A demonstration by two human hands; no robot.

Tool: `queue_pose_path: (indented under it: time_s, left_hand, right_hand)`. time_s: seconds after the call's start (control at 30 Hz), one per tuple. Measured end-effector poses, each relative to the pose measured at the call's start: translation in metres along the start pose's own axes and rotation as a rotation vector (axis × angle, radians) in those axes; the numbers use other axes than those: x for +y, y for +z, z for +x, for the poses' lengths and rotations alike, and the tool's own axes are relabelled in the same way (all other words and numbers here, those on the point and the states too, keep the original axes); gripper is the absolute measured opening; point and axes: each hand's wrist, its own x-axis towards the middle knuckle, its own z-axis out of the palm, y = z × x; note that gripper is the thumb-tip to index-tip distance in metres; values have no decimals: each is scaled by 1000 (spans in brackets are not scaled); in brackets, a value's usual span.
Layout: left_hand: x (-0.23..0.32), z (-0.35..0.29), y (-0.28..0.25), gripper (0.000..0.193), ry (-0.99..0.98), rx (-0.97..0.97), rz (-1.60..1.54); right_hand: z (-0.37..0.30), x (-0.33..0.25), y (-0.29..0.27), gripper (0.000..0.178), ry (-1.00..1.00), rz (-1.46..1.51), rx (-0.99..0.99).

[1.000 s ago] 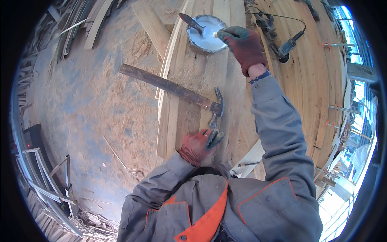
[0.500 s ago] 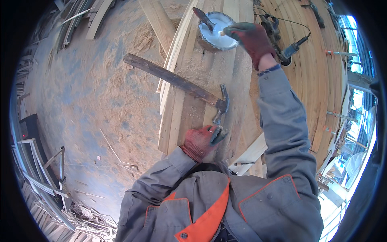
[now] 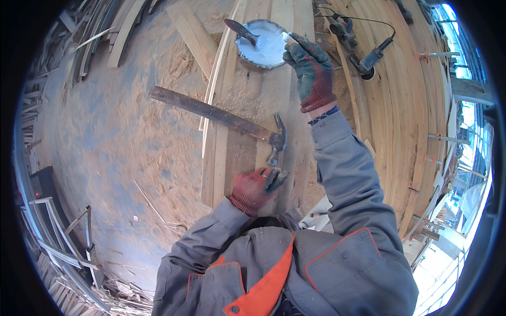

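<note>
Drawn back from over the white paste (image 3: 269,51) to the right side of its round tub (image 3: 255,66), the right hand (image 3: 312,72) also turns since the earlier frame, showing more of its dark green glove coating. Nearest the wearer, the left hand (image 3: 255,190) rests half curled, just beside the head of a claw hammer (image 3: 221,117); whether it grips anything, one cannot tell. The hammer lies across the plank-topped desk (image 3: 296,131), its handle jutting past the left edge.

Farther out, the fingertips of the right hand are pinched together on a small pale piece (image 3: 286,37), its end white, held at the tub's rim. The tub sits near the far end of the desk, a dark-handled brush (image 3: 241,31) leaning in the paste.

By its look, the step in hand is wetting the small piece with paste; the next move calls for a steady pinch and a clean lift clear of the rim, with any drip kept over the tub.

To the right of the tub, a corded power tool (image 3: 372,58) lies on broad wooden boards (image 3: 403,110); beyond, a clamp (image 3: 441,55) grips their outer edge.
</note>
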Motion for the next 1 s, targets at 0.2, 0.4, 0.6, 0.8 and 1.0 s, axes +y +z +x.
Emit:
queue_pose_path:
  time_s: [0.2, 0.4, 0.6, 0.8, 1.0]
  left_hand:
    - [3, -1, -1, 42, -30, -32, 58]
    - [5, 1, -4, 40, -11, -18, -12]
    - [8, 2, -4, 33, -3, -6, -10]
    - [14, 4, 2, 24, -7, 61, 13]
    - [13, 1, 12, 24, 56, 162, 35]
  right_hand:
    - [0, -4, 9, 29, -272, -108, 22]
    - [-9, -17, 10, 25, -484, -384, 124]
    - [-20, -25, -4, 26, -523, -212, 191]
    - [-70, -54, -53, 27, -353, 54, 238]
    - [-162, -56, -145, 28, -289, -22, 330]
